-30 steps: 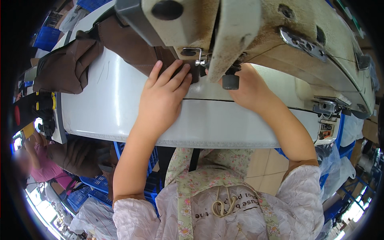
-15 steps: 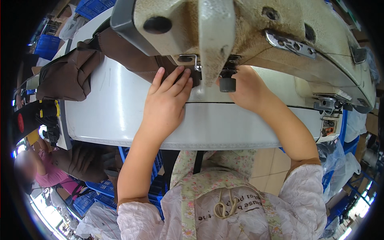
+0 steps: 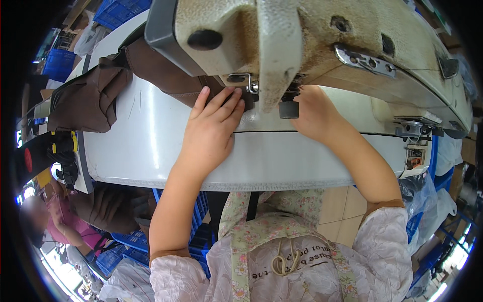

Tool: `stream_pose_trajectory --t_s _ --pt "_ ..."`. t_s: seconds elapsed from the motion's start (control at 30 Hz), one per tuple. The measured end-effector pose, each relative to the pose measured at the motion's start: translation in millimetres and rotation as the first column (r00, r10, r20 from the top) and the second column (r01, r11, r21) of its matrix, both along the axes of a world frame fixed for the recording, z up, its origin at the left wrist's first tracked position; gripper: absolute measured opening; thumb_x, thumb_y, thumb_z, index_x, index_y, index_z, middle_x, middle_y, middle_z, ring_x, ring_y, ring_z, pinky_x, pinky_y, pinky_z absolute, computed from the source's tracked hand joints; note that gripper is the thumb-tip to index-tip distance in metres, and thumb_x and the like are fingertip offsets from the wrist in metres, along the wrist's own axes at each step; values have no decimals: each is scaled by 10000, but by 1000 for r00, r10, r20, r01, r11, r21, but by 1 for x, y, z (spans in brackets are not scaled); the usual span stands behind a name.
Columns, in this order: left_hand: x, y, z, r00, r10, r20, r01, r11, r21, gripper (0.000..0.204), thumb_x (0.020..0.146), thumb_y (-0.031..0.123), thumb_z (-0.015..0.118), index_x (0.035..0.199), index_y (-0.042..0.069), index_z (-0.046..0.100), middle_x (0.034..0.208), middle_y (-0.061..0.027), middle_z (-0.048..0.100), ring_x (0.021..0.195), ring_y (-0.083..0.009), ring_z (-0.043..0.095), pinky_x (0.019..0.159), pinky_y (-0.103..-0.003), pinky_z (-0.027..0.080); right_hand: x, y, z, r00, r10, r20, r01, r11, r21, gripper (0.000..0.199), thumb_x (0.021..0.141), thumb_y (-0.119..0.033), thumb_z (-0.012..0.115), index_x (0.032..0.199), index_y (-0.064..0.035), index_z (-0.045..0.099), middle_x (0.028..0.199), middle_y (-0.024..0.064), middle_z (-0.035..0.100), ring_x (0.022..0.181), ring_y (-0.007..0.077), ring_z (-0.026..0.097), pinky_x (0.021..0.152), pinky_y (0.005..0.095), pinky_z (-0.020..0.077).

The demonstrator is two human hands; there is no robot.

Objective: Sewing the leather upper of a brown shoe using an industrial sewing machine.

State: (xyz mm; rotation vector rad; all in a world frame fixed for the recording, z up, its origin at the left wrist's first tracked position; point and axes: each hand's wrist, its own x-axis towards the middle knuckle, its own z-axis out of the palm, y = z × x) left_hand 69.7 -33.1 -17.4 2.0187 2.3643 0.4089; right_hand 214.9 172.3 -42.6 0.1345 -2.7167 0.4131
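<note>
A sewing machine (image 3: 347, 30) with a worn cream body stands over its pale worktable. Brown fabric (image 3: 161, 70) with a stitched seam runs in under the machine head from the left, and its folded end (image 3: 88, 98) lies at the table's left side. My left hand (image 3: 211, 126) rests flat on the near edge of the fabric, fingers stretched out and pointing at the needle area. My right hand (image 3: 314, 113) reaches behind the dark round knob (image 3: 289, 109) beside the needle area. The machine head hides its fingers.
A ruler strip (image 3: 282, 184) follows the table's front edge. Blue crates (image 3: 118, 12) stand at the far left, with more below the table. At the lower left sits another person in pink (image 3: 75, 226). Plastic bags (image 3: 430, 211) hang at the right.
The view has shifted slightly, so the machine and fabric appear a little lower and to the right. Both hands keep nearly the same places beside the needle area.
</note>
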Motion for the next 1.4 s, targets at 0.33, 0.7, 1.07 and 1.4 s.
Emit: stream_pose_trajectory --t_s 0.33,0.7,1.07,1.4 --pt "4 3 -2 1000 5 -31 -5 1000 23 600 646 -10 573 1243 21 629 1353 -97 585 1333 -291 470 1173 -535 237 0 -2 2 1000 -17 12 17 1000 3 90 850 -126 645 877 -60 701 919 74 627 812 243 638 669 378 546" --pt "4 10 -5 997 37 -74 -32 997 66 401 771 52 556 1152 -13 665 1305 -110 614 1296 -243 495 1175 -475 264 0 -4 3 988 -93 125 117 972 -203 117 847 -120 634 890 -45 712 868 108 634 788 292 650 671 407 546" --pt "-10 14 -8 999 32 -36 -29 996 89 408 777 31 551 1164 17 678 1244 -88 645 1271 -235 514 1181 -450 260 -3 -5 12 978 -122 167 158 961 -226 141 830 -96 625 922 -43 717 892 121 664 794 308 671 673 412 551" --pt "-15 22 -6 999 41 -3 -40 994 105 430 744 10 560 1154 22 689 1150 -66 671 1226 -237 535 1177 -445 270 -3 -3 20 938 -141 316 198 967 -158 147 876 -150 604 925 -43 692 865 127 662 797 341 661 671 453 527"
